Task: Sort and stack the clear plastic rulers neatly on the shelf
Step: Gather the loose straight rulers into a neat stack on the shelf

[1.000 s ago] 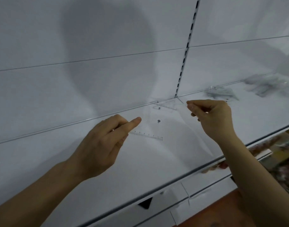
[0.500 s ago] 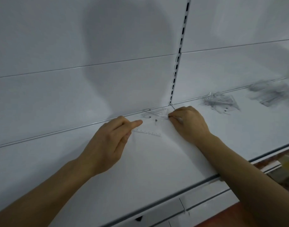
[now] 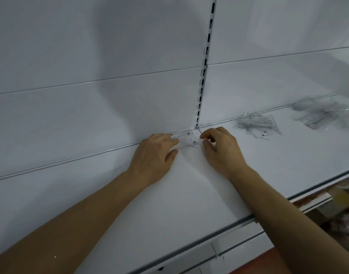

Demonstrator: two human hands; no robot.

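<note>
Step in hand: seating clear rulers [image 3: 186, 142] on the stack at the back of the shelf [image 3: 169, 204], centre of the frame, just left of the slotted upright [image 3: 204, 76].

My left hand [image 3: 154, 153] lies on the left edge of the stack, fingers straight, pressing the rulers flat; its grip is apart. My right hand [image 3: 222, 150] sits just right of the stack, fingers curled inward. I cannot tell whether its grip is clamped on a ruler edge or closed on nothing; the plastic is too transparent to resolve there.

The stack touches the back wall [image 3: 90, 115]. Its edges look roughly aligned, but this is a judgement only.

Two unsorted ruler piles remain on the shelf: a near pile [image 3: 256, 125] at centre right and a far pile [image 3: 323, 113] at the right edge. The task appears to be at an early stage.

Next move, as I judge it: square the stack edges with both hands, then reach right for the near pile. Thin plastic calls for a fingertip pinch at an edge.
</note>
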